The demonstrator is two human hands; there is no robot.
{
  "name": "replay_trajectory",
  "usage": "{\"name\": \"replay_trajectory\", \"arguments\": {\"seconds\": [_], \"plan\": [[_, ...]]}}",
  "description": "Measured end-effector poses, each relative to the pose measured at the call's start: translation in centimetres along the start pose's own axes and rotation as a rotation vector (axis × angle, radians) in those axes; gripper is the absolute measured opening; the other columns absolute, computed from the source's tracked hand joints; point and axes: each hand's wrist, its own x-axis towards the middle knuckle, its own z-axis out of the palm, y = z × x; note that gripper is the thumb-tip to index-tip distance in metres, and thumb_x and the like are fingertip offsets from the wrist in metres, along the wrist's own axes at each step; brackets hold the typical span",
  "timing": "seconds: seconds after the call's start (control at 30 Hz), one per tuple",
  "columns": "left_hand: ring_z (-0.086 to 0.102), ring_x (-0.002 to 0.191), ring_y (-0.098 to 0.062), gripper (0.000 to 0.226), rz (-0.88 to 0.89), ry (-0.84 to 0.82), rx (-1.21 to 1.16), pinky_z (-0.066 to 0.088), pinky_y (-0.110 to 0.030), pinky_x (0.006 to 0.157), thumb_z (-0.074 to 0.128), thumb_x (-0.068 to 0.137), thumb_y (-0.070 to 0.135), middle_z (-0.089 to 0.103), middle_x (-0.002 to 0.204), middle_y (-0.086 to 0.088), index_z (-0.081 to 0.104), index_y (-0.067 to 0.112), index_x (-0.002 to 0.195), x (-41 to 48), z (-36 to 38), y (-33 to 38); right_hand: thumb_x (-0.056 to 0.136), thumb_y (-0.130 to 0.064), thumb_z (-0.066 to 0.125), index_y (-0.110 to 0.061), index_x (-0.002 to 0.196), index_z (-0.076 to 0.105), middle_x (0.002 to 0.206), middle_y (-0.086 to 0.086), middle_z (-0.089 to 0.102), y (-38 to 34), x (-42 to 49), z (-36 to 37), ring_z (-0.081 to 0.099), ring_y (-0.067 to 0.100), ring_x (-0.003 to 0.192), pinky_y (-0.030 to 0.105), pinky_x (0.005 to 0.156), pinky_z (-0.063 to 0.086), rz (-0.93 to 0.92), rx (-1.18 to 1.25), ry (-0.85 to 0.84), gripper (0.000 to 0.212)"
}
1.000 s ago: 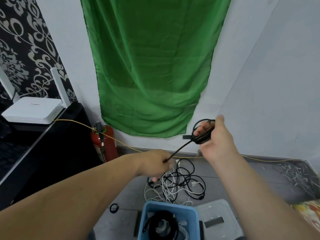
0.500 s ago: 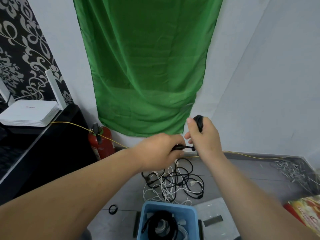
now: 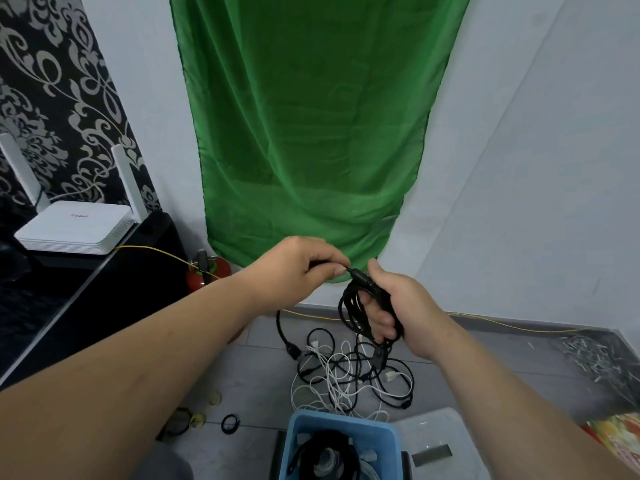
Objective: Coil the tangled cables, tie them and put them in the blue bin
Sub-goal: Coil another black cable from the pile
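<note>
My right hand [image 3: 412, 306] grips the coiled black cable [image 3: 350, 306]; my left hand [image 3: 301, 268] fingers [image 3: 337, 270] pinch its end, above the tangle [image 3: 346, 372] on the floor [image 3: 259, 372].

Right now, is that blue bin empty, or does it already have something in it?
Not empty: a coiled black cable already lies inside the blue bin, visible from above through its open top.

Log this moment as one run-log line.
phase: coiling | right hand: grips coiled black cable | left hand: pinches its end at coil top | tangled cables: floor, beyond blue bin | bin: holds another black coil
</note>
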Motion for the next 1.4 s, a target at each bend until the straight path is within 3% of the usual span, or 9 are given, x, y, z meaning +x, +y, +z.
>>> {"name": "replay_trajectory", "arguments": {"seconds": [0.13, 0.37, 0.47, 0.63, 0.87, 1.0, 1.13, 1.23, 1.4], "plan": [[0.048, 0.048, 0.002, 0.018, -0.192, 0.018, -0.113, 0.039, -0.012, 0.051, 0.07, 0.096, 0.029, 0.067, 0.069, 0.004, 0.077, 0.013, 0.091, -0.5, 0.6, -0.6, 0.1, -0.054, 0.043, -0.01, 0.076, 0.056, 0.048, 0.005, 0.029, -0.3, -0.3, 0.1, 0.027, 0.021, 0.042, 0.036, 0.054, 0.037, -0.008, 0.171, -0.146, 0.052], [0.063, 0.056, -0.021, 0.026, -0.436, -0.088, -0.255, 0.053, -0.034, 0.057, 0.048, 0.108, 0.025, 0.068, 0.072, 0.001, 0.061, 0.006, 0.096, -1.3, 2.8, -2.0, 0.097, -0.026, 0.051, -0.01, 0.088, 0.052, 0.058, 0.003, 0.032, -1.3, -1.1, 0.7, 0.033, 0.02, 0.05, 0.036, 0.06, 0.043, -0.082, 0.5, -0.237, 0.018], [0.066, 0.069, -0.02, 0.018, -0.528, -0.196, -0.313, 0.058, -0.042, 0.071, 0.047, 0.107, 0.016, 0.069, 0.079, -0.006, 0.06, 0.004, 0.107, -1.6, 4.2, -2.2, 0.103, -0.028, 0.049, -0.015, 0.085, 0.051, 0.061, 0.001, 0.037, -1.6, -0.8, 1.0, 0.039, 0.018, 0.053, 0.035, 0.065, 0.043, -0.115, 0.64, -0.125, 0.023], [0.065, 0.059, -0.013, 0.016, -0.61, -0.376, -0.375, 0.053, -0.026, 0.06, 0.045, 0.107, 0.013, 0.07, 0.077, -0.008, 0.051, 0.01, 0.121, -2.6, 6.7, -0.8, 0.109, -0.028, 0.046, -0.012, 0.086, 0.054, 0.064, 0.002, 0.058, -1.8, 0.2, 0.2, 0.064, 0.02, 0.062, 0.038, 0.075, 0.054, -0.168, 0.824, 0.177, 0.028], [0.067, 0.061, -0.032, 0.017, -0.628, -0.342, -0.317, 0.063, -0.054, 0.078, 0.052, 0.099, 0.017, 0.06, 0.073, -0.019, 0.056, 0.001, 0.104, -1.8, 7.7, 1.8, 0.106, -0.025, 0.053, -0.012, 0.104, 0.056, 0.077, 0.008, 0.075, -1.0, 1.3, -0.1, 0.072, 0.021, 0.07, 0.034, 0.077, 0.057, -0.208, 0.591, 0.327, 0.013], [0.074, 0.058, -0.031, 0.022, -0.549, -0.261, -0.114, 0.063, -0.042, 0.066, 0.052, 0.095, 0.014, 0.066, 0.066, -0.025, 0.056, -0.005, 0.085, -1.7, 6.9, 3.2, 0.104, -0.024, 0.058, -0.012, 0.107, 0.059, 0.088, 0.013, 0.077, -0.7, 1.2, 0.2, 0.071, 0.024, 0.077, 0.035, 0.08, 0.056, -0.259, 0.48, 0.36, 0.013], [0.072, 0.054, -0.027, 0.01, -0.491, -0.049, -0.097, 0.062, -0.039, 0.059, 0.061, 0.087, 0.017, 0.072, 0.062, -0.002, 0.06, 0.008, 0.091, -1.3, 6.5, 4.4, 0.101, -0.026, 0.063, -0.004, 0.112, 0.061, 0.094, 0.015, 0.078, -0.2, 1.2, 0.9, 0.071, 0.024, 0.081, 0.044, 0.086, 0.057, -0.259, 0.359, 0.366, 0.024], [0.07, 0.054, -0.027, 0.018, -0.486, 0.036, -0.325, 0.06, -0.038, 0.059, 0.071, 0.087, 0.017, 0.067, 0.059, 0.022, 0.06, 0.003, 0.089, -1.0, 6.0, 5.2, 0.1, -0.033, 0.064, -0.006, 0.1, 0.059, 0.095, 0.013, 0.077, 0.0, 1.1, 1.3, 0.071, 0.029, 0.082, 0.054, 0.08, 0.057, -0.209, 0.301, 0.342, 0.028], [0.067, 0.069, -0.027, 0.024, -0.507, -0.062, -0.573, 0.063, -0.042, 0.074, 0.081, 0.084, 0.007, 0.065, 0.075, -0.015, 0.066, 0.0, 0.101, -1.0, 4.2, 4.6, 0.102, -0.032, 0.062, -0.008, 0.093, 0.061, 0.077, 0.009, 0.071, 0.2, 0.7, 1.8, 0.07, 0.029, 0.071, 0.042, 0.063, 0.056, -0.146, 0.331, 0.288, 0.026]]}}
